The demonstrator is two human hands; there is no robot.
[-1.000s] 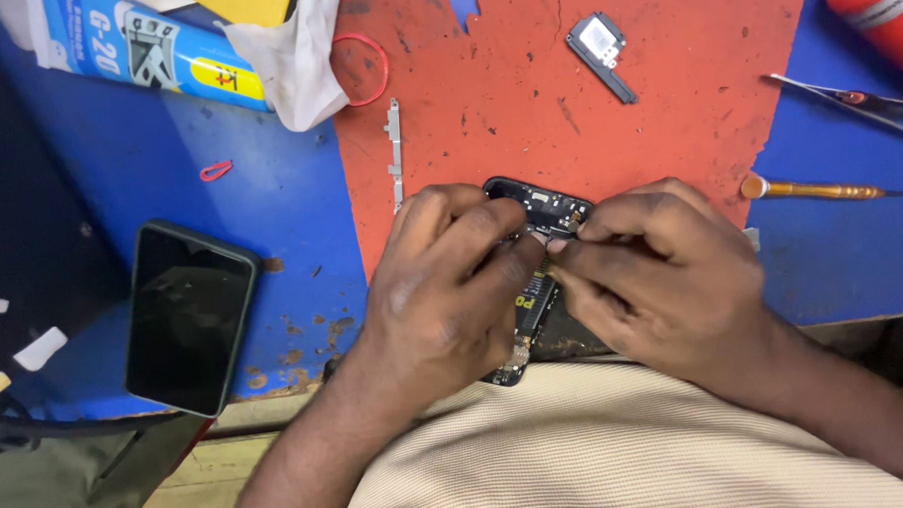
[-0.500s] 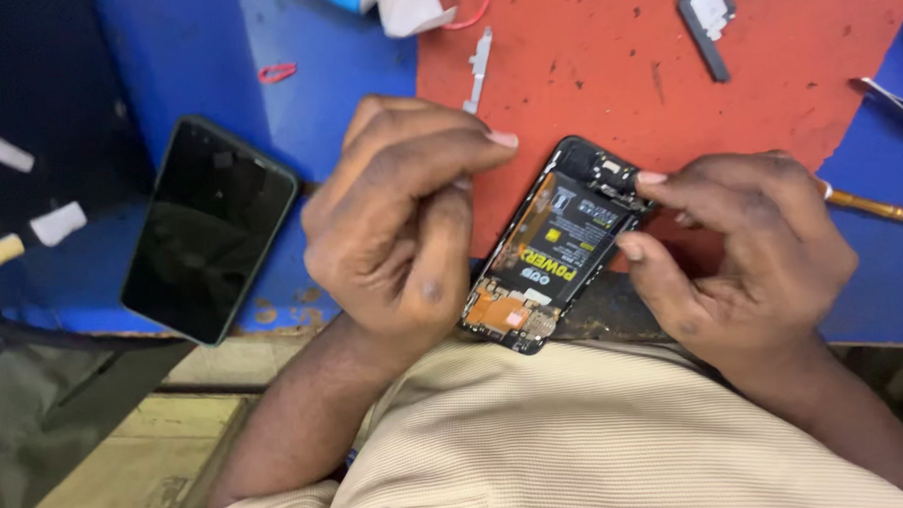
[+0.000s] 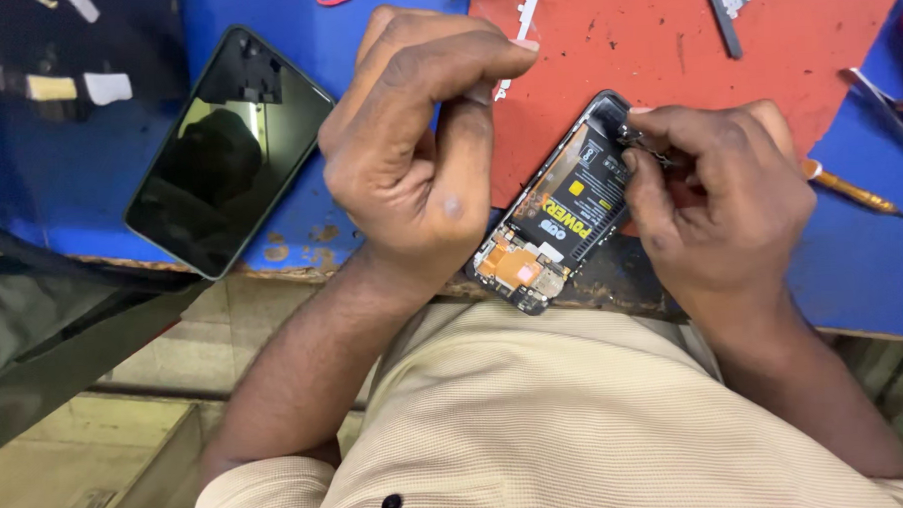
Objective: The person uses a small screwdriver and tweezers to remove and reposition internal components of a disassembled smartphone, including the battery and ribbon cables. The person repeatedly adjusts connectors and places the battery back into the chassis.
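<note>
At the desk (image 3: 394, 26) edge, my left hand (image 3: 418, 155) curls loosely, gripping nothing, beside the opened phone (image 3: 555, 215); my right hand (image 3: 719, 190) pinches a small part at its top; back cover already off, reassembly remains.

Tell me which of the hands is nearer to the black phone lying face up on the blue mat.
Left. The left hand is just beside the black phone, to its right with a small gap. The right hand is farther off, beyond the opened phone, fingertips at its top end.

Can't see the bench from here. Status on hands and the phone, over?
Left hand raised, curled, fingers beside opened phone. Right hand pinching at the phone's top end. Phone half on red mat. Second phone lies apart, nothing blocking.
</note>
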